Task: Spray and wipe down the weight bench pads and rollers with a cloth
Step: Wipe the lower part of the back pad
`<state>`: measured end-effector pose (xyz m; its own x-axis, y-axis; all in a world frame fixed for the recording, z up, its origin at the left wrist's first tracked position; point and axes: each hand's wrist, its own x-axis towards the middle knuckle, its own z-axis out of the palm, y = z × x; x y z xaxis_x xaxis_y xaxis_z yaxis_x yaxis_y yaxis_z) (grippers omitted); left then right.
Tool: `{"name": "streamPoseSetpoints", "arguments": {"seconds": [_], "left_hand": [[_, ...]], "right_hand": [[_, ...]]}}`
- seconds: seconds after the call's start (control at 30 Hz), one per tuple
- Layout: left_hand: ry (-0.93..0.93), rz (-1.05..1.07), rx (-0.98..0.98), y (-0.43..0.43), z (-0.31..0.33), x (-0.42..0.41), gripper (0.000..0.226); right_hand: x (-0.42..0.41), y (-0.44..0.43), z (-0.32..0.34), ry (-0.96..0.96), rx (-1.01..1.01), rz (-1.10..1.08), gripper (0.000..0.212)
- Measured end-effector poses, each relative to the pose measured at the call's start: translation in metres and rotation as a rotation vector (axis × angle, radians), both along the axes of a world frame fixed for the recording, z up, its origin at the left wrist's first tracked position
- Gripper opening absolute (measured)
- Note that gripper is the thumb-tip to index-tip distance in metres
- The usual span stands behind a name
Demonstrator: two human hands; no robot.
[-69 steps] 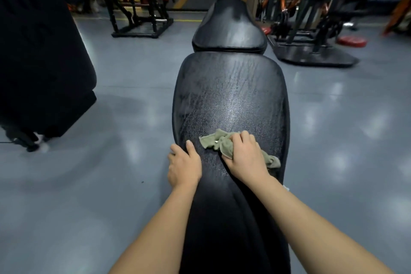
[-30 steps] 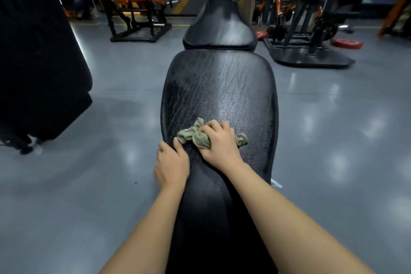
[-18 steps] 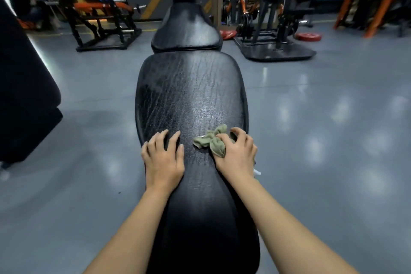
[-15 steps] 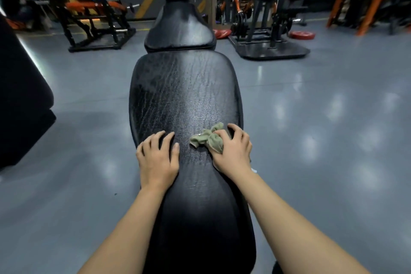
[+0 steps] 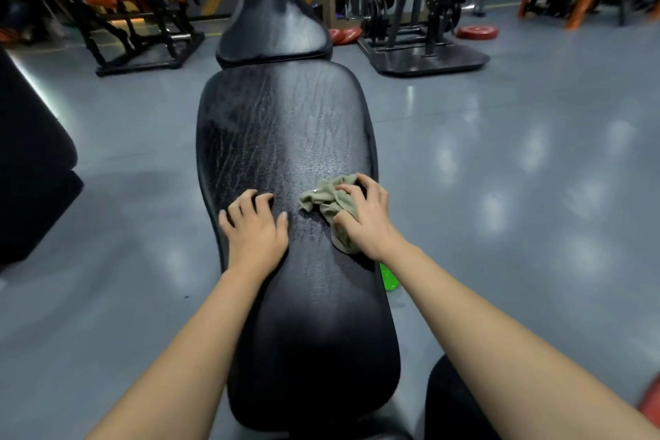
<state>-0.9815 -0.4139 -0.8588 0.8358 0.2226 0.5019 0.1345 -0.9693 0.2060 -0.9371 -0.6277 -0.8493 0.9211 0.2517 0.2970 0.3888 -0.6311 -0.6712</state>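
Note:
The long black bench pad (image 5: pixel 282 132) runs away from me, cracked and shiny. A smaller black seat pad (image 5: pixel 273 28) lies beyond it. My right hand (image 5: pixel 364 221) grips a crumpled olive-green cloth (image 5: pixel 326 202) against the pad near its right edge. My left hand (image 5: pixel 255 232) rests on the pad's left side with fingers spread. A green bottle (image 5: pixel 388 277) peeks out below the pad's right edge, mostly hidden by my right forearm.
Grey glossy floor (image 5: pixel 518 161) surrounds the bench. A large black padded machine (image 5: pixel 28 154) stands at the left. Gym frames (image 5: pixel 135 25) and a rack on a black base (image 5: pixel 425 53) stand at the back, with red weight plates (image 5: pixel 476 32) on the floor.
My right hand slid the cloth from the pad's middle toward its right edge. My left hand moved from the pad's left edge onto its top. The green bottle came into view.

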Motion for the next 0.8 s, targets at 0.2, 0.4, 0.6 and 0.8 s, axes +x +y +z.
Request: {"name": "streamPoseSetpoints", "arguments": {"seconds": [0.2, 0.4, 0.6, 0.8], "left_hand": [[-0.023, -0.591, -0.004, -0.044, 0.01, -0.003, 0.073], [0.069, -0.548, 0.077, -0.101, 0.003, 0.029, 0.064], [-0.099, -0.454, 0.157, -0.11, -0.015, 0.043, 0.055], [-0.069, -0.482, 0.168, -0.109, -0.015, 0.047, 0.05]], "right_hand": [[0.0, -0.028, -0.016, -0.049, 0.35, -0.296, 0.07], [0.023, -0.062, -0.032, 0.397, 0.991, -0.408, 0.054], [0.072, -0.091, -0.151, 0.533, 0.448, -0.553, 0.025], [0.121, -0.094, -0.232, 0.593, -0.1, -0.358, 0.062]]}}
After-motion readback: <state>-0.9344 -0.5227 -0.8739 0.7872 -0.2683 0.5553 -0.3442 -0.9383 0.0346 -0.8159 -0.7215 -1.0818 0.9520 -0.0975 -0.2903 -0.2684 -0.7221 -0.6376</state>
